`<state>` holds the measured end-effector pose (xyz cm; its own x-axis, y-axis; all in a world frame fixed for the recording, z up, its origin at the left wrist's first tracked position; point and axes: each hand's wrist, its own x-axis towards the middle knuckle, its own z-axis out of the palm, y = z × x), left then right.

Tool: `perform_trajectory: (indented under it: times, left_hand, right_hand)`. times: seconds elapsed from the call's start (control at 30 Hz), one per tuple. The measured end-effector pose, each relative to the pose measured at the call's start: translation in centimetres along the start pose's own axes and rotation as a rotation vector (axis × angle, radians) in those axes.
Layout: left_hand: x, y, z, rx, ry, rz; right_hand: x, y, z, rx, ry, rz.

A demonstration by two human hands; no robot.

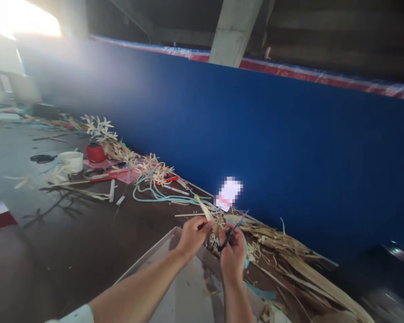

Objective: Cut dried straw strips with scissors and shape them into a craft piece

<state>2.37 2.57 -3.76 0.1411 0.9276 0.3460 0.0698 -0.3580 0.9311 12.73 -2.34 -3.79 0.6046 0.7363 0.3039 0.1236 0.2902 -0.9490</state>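
Note:
My left hand (194, 235) is closed in a pinch on a pale strip of dried husk (204, 209), whose narrow tip points up and away from me. Close beside it, my right hand (234, 253) grips a pair of scissors (225, 240) by the dark handles, with the blades slanting up to the right. Some of the husk's lower end is hidden by my fingers. Beneath both hands is a light tray or board (183, 287), and small pale scraps (255, 251) lie around them.
Long dried husks (299, 264) spread along the right. A blue partition (202, 121) borders the table (87, 255). Pale husk flowers (155, 169), blue-green cords (151, 194), a white cup (72, 161), a red spool (95, 153) and black scissors (42, 158) lie left.

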Motion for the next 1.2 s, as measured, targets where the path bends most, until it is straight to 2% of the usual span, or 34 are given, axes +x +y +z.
perform_trajectory:
  times: [0.13,0.2,0.37,0.53,0.67,0.97,1.2]
  left_hand:
    - [-0.4,-0.1,0.0,0.145,-0.006,0.082]
    - [-0.4,-0.1,0.1,0.19,-0.058,0.102]
    - [-0.4,0.3,0.1,0.204,-0.084,0.118]
    - [-0.3,0.2,0.3,0.06,-0.117,-0.054]
    - [-0.2,-0.1,0.5,-0.068,-0.092,-0.171]
    - [-0.4,0.3,0.5,-0.286,-0.072,-0.192]
    - [-0.7,1.1,0.4,-0.418,-0.264,-0.191]
  right_hand:
    - [-0.4,0.8,-0.7,-0.046,-0.012,-0.027]
    - [-0.4,1.2,-1.3,-0.022,-0.031,0.008]
    - [0.0,1.7,-1.9,-0.029,-0.047,0.051]
    - [0.0,1.0,-1.7,-0.019,-0.1,0.084]
    - [-0.1,0.5,-1.3,-0.047,-0.146,0.086]
    - [-0.6,-0.1,-1.2,-0.103,-0.108,0.002]
    - [-0.3,-0.8,-2.1,-0.092,-0.035,0.008]
